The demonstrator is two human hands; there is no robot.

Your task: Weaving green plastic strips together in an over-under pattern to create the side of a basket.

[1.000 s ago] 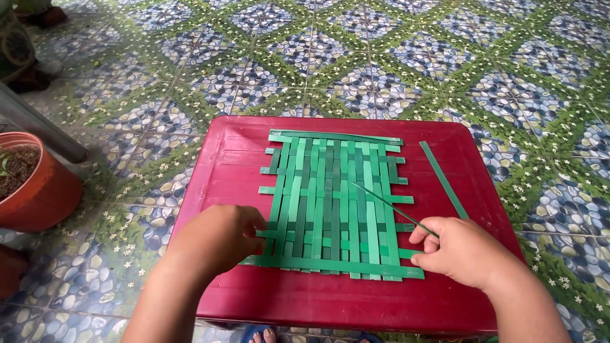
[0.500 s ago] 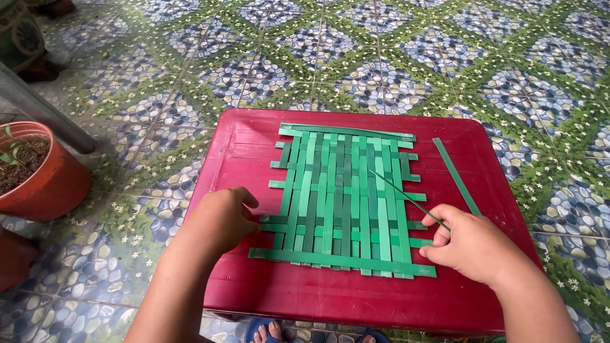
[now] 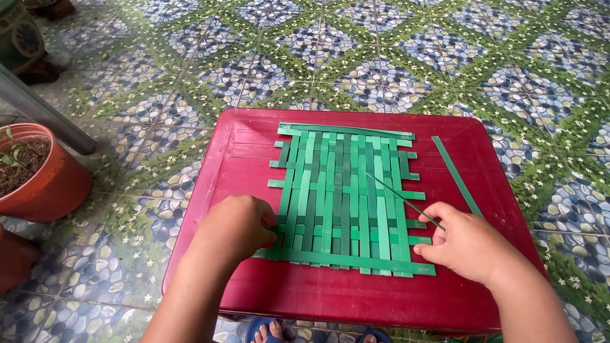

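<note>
One woven green mat (image 3: 346, 200) is pinched by the left hand (image 3: 238, 225); one strip (image 3: 403, 200) is gripped by the right hand (image 3: 467, 244); one spare strip (image 3: 456, 174) lies on the red tabletop (image 3: 244, 159), over tiled floor (image 3: 381, 57).

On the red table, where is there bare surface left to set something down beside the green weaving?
Bare red shows left of the woven mat to the table edge, along the front edge below it, and in a thin band behind it. The right side is crowded: loose strip, right hand. The left hand covers the mat's near-left corner.
</note>
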